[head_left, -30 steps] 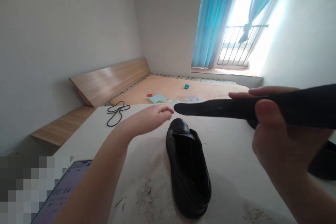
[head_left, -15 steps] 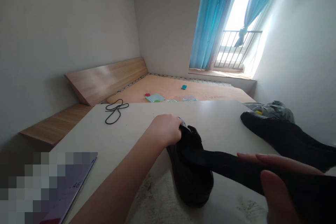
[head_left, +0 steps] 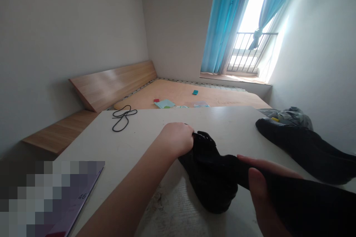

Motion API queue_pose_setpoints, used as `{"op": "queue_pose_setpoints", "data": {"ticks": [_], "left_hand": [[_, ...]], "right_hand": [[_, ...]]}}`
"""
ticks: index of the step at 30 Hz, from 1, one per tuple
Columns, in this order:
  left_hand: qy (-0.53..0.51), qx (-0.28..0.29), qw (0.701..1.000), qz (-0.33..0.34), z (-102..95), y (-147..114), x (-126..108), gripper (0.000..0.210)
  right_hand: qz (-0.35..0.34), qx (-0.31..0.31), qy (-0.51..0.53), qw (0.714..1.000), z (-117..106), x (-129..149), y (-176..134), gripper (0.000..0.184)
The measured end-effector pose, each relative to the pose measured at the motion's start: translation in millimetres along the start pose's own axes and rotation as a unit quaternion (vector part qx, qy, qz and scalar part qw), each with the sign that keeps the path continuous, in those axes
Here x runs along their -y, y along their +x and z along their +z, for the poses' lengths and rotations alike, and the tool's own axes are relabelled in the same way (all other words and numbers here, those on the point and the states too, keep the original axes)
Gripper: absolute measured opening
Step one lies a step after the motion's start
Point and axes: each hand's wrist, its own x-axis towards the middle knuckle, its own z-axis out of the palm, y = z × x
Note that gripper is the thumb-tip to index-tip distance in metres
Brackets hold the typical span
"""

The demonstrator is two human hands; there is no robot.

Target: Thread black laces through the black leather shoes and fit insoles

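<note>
My left hand (head_left: pixel 179 139) is closed round the front part of a black shoe (head_left: pixel 214 192), which rests on the white table with its heel end towards me. The shoe's eyelet flap (head_left: pixel 206 139) stands up beside my fingers, with no lace in it. My right hand (head_left: pixel 263 196) grips a long, soft-looking black piece (head_left: pixel 300 196) between thumb and fingers. One end of that piece reaches the shoe's opening; it is too dark to tell its kind or how far in it goes. A loose dark shoelace (head_left: pixel 124 118) lies at the table's far left.
A second black shoe (head_left: pixel 294 144) lies at the table's right side, by a crumpled grey-green bundle (head_left: pixel 296 116). A purple booklet (head_left: pixel 86 192) is at the left edge. Beyond the table (head_left: pixel 228 118) is a bed (head_left: pixel 178 87) with small packets on it.
My right hand and the black piece have shifted left, closer to the shoe. The shoe's heel end has swung slightly right. My left hand keeps its grip, nearly in place.
</note>
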Motion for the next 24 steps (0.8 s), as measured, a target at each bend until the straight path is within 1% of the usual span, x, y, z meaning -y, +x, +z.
{"op": "queue_pose_setpoints", "data": {"ticks": [2,4,6,9,10,12,14,18,22,24], "left_hand": [[0.0,0.003,1.0,-0.002,-0.2,0,0,0.033],[0.001,0.006,1.0,-0.005,-0.3,-1,0,0.033],[0.001,0.007,1.0,-0.008,-0.3,-1,-1,0.033],[0.001,0.006,1.0,-0.01,-0.4,-2,-1,0.033],[0.0,0.005,1.0,-0.01,-0.4,-2,-1,0.032],[-0.001,0.007,1.0,-0.011,-0.8,-2,-1,0.032],[-0.002,0.009,1.0,-0.012,-1.6,-2,-1,0.032],[-0.004,0.015,1.0,-0.013,-3.5,-2,-2,0.031],[-0.003,0.018,1.0,-0.017,-4.0,-3,-4,0.031],[-0.003,0.018,1.0,-0.019,-3.6,-3,-4,0.031]], "right_hand": [[0.01,-0.03,-0.003,1.0,0,1,1,0.014],[-0.006,-0.038,-0.015,0.999,-2,4,1,0.013],[-0.058,-0.024,-0.017,0.998,-4,9,0,0.016],[-0.161,0.001,0.007,0.987,-5,12,-1,0.027],[-0.185,0.007,0.017,0.983,-4,11,0,0.029],[-0.203,0.015,0.032,0.979,0,8,1,0.031],[-0.2,0.029,0.052,0.978,5,4,3,0.029],[-0.168,0.065,0.071,0.981,18,-6,6,0.023],[-0.091,0.067,0.078,0.991,23,-11,6,0.025],[-0.054,0.073,0.084,0.992,21,-13,6,0.032]]}}
